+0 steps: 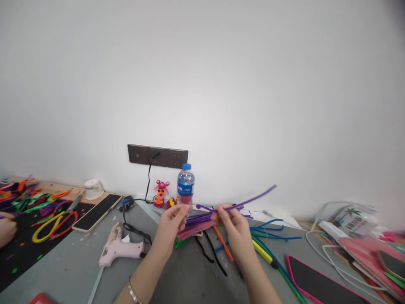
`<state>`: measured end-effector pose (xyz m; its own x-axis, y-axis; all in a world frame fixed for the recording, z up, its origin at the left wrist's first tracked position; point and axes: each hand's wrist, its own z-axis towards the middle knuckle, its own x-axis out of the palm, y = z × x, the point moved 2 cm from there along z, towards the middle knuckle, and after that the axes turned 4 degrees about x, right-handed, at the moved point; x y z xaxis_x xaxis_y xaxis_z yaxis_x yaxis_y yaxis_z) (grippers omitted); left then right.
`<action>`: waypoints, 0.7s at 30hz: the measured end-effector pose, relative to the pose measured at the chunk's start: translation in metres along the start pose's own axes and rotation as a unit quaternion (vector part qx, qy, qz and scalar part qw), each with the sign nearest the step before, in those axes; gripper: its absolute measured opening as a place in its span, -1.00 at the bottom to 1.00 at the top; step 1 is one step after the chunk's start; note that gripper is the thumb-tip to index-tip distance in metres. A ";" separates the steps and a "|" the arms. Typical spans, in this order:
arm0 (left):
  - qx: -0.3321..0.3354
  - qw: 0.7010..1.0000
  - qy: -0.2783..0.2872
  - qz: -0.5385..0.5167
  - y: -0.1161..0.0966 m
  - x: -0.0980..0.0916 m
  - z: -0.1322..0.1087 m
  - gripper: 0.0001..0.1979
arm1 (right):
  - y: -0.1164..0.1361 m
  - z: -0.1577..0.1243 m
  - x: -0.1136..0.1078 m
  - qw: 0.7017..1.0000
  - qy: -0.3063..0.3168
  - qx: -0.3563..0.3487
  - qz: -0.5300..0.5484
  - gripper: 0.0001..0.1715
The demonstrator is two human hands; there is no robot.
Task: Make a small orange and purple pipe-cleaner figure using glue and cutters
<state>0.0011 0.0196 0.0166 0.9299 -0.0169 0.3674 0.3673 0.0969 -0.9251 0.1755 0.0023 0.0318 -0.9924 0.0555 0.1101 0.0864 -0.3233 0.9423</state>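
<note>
My right hand (232, 223) pinches a long purple pipe cleaner (257, 196), which slants up to the right. Its short left end reaches toward my left hand (174, 221), whose thumb and forefinger are pressed together just short of it. Whether anything small sits in that left pinch cannot be made out. Behind and below both hands lies a bundle of purple and pink pipe cleaners (198, 227), partly hidden by my fingers. Black pipe cleaners (215, 253) and an orange one (223, 244) lie on the grey table between my forearms.
On the left are a pink glue gun (122, 249), a phone (97, 212) and scissors (55, 228); another person's hand (6, 230) is at the edge. A water bottle (185, 185) stands behind. Rightward lie blue pipe cleaners (275, 230), a yellow cutter (263, 253) and a pink-cased phone (319, 280).
</note>
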 end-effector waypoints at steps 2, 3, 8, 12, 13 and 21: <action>-0.022 0.998 0.043 0.038 -0.005 -0.002 0.000 -0.58 | 0.005 0.001 -0.010 1.000 0.019 -0.001 -0.005 -0.65; -0.028 0.995 0.067 0.061 -0.008 -0.002 -0.001 -0.56 | 0.008 0.001 -0.012 0.999 0.042 0.004 -0.006 -0.65; -0.059 0.956 0.223 0.180 -0.018 0.010 -0.014 -0.64 | 0.010 -0.002 -0.008 0.992 0.117 0.040 -0.026 -0.59; -0.087 0.929 0.292 0.210 -0.016 0.016 -0.022 -0.75 | 0.006 -0.003 -0.001 0.987 0.142 0.059 -0.053 -0.52; -0.090 0.927 0.295 0.211 -0.015 0.016 -0.022 -0.76 | 0.006 -0.004 0.000 0.986 0.147 0.064 -0.054 -0.51; -0.116 0.915 0.341 0.183 -0.001 0.014 -0.021 -0.76 | 0.001 -0.006 0.008 0.976 0.180 0.092 -0.081 -0.50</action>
<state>0.0141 -0.0016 0.0202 0.7586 -0.6501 -0.0431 -0.0501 0.0077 -0.9987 0.1675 -0.0036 0.0312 -0.9578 -0.2552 -0.1324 -0.0929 -0.1611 0.9826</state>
